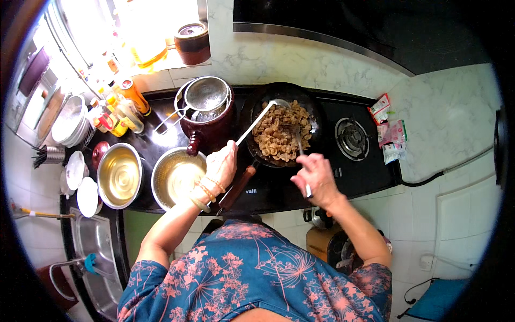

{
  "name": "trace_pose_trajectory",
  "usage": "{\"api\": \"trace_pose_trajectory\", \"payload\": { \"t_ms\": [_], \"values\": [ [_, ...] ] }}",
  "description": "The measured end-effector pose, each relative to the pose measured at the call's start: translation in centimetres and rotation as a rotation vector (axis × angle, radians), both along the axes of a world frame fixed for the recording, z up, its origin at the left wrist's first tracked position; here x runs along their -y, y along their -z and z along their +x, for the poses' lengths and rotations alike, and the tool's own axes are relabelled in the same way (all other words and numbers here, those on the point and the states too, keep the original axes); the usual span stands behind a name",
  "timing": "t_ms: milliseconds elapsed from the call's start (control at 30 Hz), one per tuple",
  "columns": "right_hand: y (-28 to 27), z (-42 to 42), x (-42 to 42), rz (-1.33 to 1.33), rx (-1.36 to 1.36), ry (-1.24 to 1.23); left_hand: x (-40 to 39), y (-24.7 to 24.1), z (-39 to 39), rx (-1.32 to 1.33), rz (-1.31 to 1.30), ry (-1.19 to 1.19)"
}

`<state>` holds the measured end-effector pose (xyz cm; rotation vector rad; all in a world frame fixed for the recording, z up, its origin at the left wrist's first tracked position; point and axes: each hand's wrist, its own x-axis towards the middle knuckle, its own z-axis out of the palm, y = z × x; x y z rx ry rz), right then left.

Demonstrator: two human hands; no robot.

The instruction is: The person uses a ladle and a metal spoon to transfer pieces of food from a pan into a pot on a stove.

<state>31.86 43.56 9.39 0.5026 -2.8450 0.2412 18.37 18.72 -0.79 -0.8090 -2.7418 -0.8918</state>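
A dark wok (pixel 318 149) stands on the black gas cooktop, with small browned food pieces (pixel 277 133) in it. My left hand (pixel 222 163) grips the long pale handle of a metal ladle (pixel 257 120), whose bowl rests at the far side of the food. In my right hand (pixel 318 179) is a metal utensil (pixel 299 143) with its far end in the food; whether it is a fork or a small turner is not clear. The wok's wooden handle (pixel 239 187) points back towards me, between my hands.
A strainer (pixel 207 93) lies across a dark brown pot (pixel 213 135). Left of it are two metal bowls (pixel 120 176) (pixel 173 177), white bowls (pixel 87 196), bottles (pixel 126 116) and a sink (pixel 94 241). A bare burner (pixel 352 139) and small packets (pixel 392 133) sit right. The black range hood (pixel 354 32) overhangs.
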Motion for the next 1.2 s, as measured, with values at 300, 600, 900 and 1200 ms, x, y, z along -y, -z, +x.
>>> {"api": "trace_pose_trajectory", "payload": {
  "t_ms": [300,600,900,1200],
  "values": [
    [-9.6,-9.1,-5.6,-0.692,0.276,0.476,1.5,0.3,3.5,0.519,0.368,-0.024],
    [-14.1,-13.8,-3.7,-0.421,0.33,0.837,4.0,-0.9,4.3,0.779,0.278,0.057],
    [-10.7,-16.0,-7.4,-0.856,0.519,0.615,4.6,-1.9,5.7,0.823,0.199,0.102],
    [-16.6,-17.1,-9.5,-0.707,0.531,0.592,3.7,-2.3,6.8,0.907,0.197,-0.008]
  ]
}}
